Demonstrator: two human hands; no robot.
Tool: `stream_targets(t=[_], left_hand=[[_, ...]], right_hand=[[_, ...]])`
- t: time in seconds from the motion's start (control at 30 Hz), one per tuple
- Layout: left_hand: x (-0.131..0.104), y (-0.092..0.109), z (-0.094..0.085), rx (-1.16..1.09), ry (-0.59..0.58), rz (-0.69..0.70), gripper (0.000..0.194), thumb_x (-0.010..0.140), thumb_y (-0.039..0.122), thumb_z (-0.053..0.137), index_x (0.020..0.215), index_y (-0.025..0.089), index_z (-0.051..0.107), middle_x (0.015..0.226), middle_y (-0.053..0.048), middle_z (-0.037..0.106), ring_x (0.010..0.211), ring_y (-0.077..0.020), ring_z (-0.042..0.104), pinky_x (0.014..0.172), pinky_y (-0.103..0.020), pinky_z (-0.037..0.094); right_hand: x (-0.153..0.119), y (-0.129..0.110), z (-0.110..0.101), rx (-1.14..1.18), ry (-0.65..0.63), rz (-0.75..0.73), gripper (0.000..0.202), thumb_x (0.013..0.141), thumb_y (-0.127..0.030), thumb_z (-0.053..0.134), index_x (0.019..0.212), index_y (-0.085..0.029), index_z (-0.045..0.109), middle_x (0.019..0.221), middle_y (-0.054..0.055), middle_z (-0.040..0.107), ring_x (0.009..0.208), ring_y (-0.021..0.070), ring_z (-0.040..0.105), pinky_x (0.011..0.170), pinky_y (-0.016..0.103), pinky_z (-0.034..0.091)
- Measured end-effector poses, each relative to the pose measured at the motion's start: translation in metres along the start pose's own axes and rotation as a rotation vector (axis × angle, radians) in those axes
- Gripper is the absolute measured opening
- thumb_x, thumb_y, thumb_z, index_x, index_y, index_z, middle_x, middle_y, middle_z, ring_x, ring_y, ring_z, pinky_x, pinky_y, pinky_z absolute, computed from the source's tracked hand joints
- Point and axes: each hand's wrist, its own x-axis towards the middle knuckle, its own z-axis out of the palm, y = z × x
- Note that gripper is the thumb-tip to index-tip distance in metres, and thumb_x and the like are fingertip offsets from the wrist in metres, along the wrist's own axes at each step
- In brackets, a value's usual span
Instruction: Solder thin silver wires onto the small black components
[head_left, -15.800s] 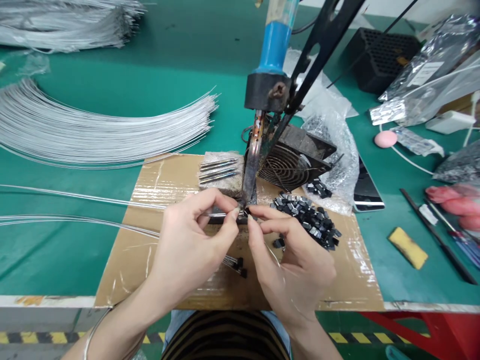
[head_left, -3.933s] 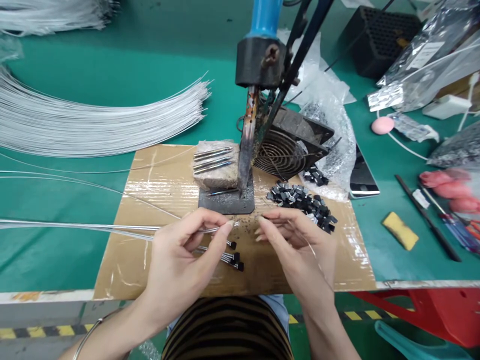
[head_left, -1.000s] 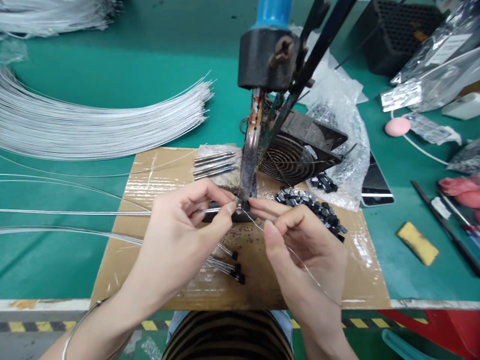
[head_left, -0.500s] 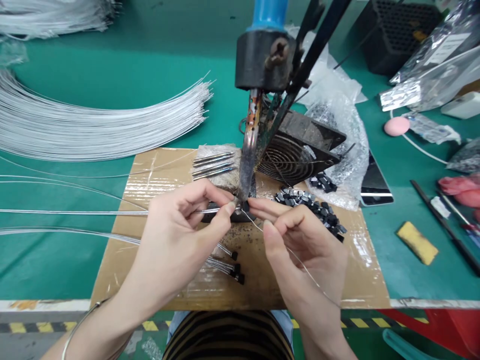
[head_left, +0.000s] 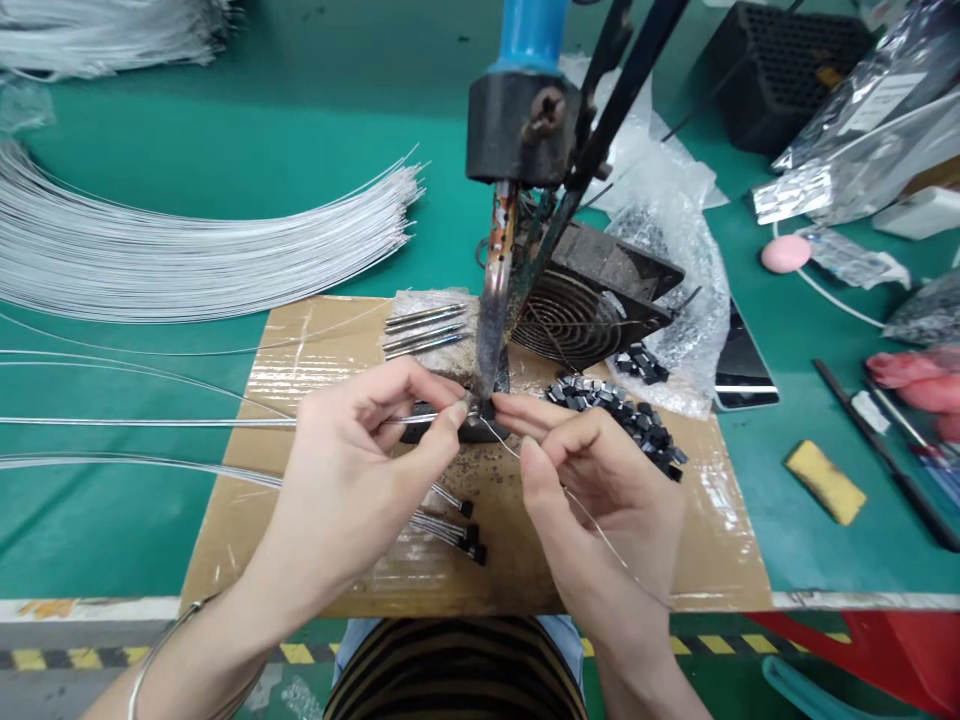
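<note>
My left hand [head_left: 360,460] pinches the end of a thin grey wire [head_left: 150,422] beneath the tip of a soldering iron [head_left: 493,310]. My right hand [head_left: 611,500] has its fingertips at a small black part [head_left: 487,410] beside the tip, while a thin strand of solder wire [head_left: 604,535] runs through its fingers to the same spot. Fingertips partly cover the joint. Below my left hand, several wires with black ends [head_left: 469,540] lie on the cardboard [head_left: 525,580].
A large bundle of grey wires [head_left: 225,255] lies at the left. Right of the iron are a fan [head_left: 577,320], a pile of black parts [head_left: 622,420] and bubble wrap [head_left: 675,240]. A yellow sponge [head_left: 825,482] sits farther right.
The iron and the objects on the right appear slightly farther left in the view. My right hand has shifted slightly left too; both hands keep nearly the same pose.
</note>
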Motion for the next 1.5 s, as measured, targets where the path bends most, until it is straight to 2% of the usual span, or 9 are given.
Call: stream_targets(t=[0.13, 0.3, 0.6, 0.9, 1.1, 1.33, 1.5], left_hand=[[-0.0011, 0.0004, 0.0001, -0.009, 0.003, 0.004, 0.009, 0.084, 0.016, 0.076, 0.079, 0.021, 0.072, 0.087, 0.003, 0.074, 0.076, -0.0098, 0.067, 0.069, -0.014, 0.051], [-0.0029, -0.0003, -0.0014, -0.005, 0.004, 0.008, 0.009, 0.084, 0.015, 0.076, 0.079, 0.022, 0.071, 0.087, 0.004, 0.074, 0.076, -0.0093, 0.067, 0.067, -0.014, 0.050], [-0.0017, -0.0043, 0.0013, -0.017, 0.027, 0.034, 0.009, 0.082, 0.014, 0.076, 0.080, 0.022, 0.073, 0.087, 0.003, 0.074, 0.076, -0.0113, 0.069, 0.063, -0.014, 0.050], [-0.0016, -0.0013, 0.0015, -0.003, 0.016, 0.023, 0.010, 0.081, 0.013, 0.075, 0.076, 0.021, 0.071, 0.081, 0.005, 0.073, 0.074, -0.0104, 0.068, 0.062, -0.013, 0.049], [-0.0021, -0.0021, 0.0004, -0.002, 0.019, 0.059, 0.011, 0.082, 0.012, 0.075, 0.078, 0.022, 0.072, 0.086, 0.005, 0.074, 0.077, -0.0093, 0.069, 0.067, -0.012, 0.051], [-0.0047, -0.0014, 0.0009, -0.004, 0.017, 0.072, 0.013, 0.083, 0.010, 0.074, 0.079, 0.022, 0.071, 0.085, 0.006, 0.074, 0.078, -0.0089, 0.069, 0.068, -0.012, 0.051], [-0.0033, -0.0010, 0.0015, -0.001, 0.018, 0.068, 0.011, 0.083, 0.012, 0.074, 0.079, 0.022, 0.072, 0.086, 0.005, 0.075, 0.077, -0.0092, 0.069, 0.067, -0.013, 0.051]], right_hand=[[-0.0005, 0.0010, 0.0008, 0.002, 0.019, 0.003, 0.018, 0.094, -0.011, 0.063, 0.080, -0.022, 0.059, 0.122, 0.005, 0.074, 0.114, 0.0216, 0.072, 0.101, 0.035, 0.059], [-0.0016, 0.0016, 0.0022, 0.008, 0.020, 0.000, 0.017, 0.093, -0.011, 0.063, 0.080, -0.021, 0.059, 0.123, 0.005, 0.074, 0.113, 0.0210, 0.072, 0.102, 0.035, 0.057], [-0.0025, 0.0014, 0.0031, 0.009, 0.020, -0.031, 0.019, 0.093, -0.008, 0.063, 0.080, -0.021, 0.059, 0.122, 0.002, 0.074, 0.113, 0.0163, 0.072, 0.101, 0.026, 0.056], [-0.0035, 0.0055, 0.0060, -0.036, 0.046, -0.094, 0.018, 0.093, -0.008, 0.062, 0.081, -0.022, 0.059, 0.121, 0.003, 0.074, 0.114, 0.0193, 0.071, 0.103, 0.033, 0.056], [-0.0040, 0.0070, 0.0060, -0.059, 0.047, -0.112, 0.018, 0.091, -0.007, 0.063, 0.083, -0.022, 0.058, 0.121, 0.002, 0.074, 0.115, 0.0198, 0.070, 0.105, 0.036, 0.054], [-0.0045, 0.0059, 0.0063, -0.047, 0.083, -0.120, 0.018, 0.091, -0.008, 0.064, 0.081, -0.021, 0.059, 0.118, 0.003, 0.075, 0.113, 0.0184, 0.071, 0.102, 0.031, 0.055], [-0.0045, 0.0065, 0.0059, -0.049, 0.058, -0.117, 0.017, 0.091, -0.008, 0.064, 0.083, -0.022, 0.059, 0.121, 0.002, 0.074, 0.115, 0.0194, 0.070, 0.104, 0.034, 0.054]])
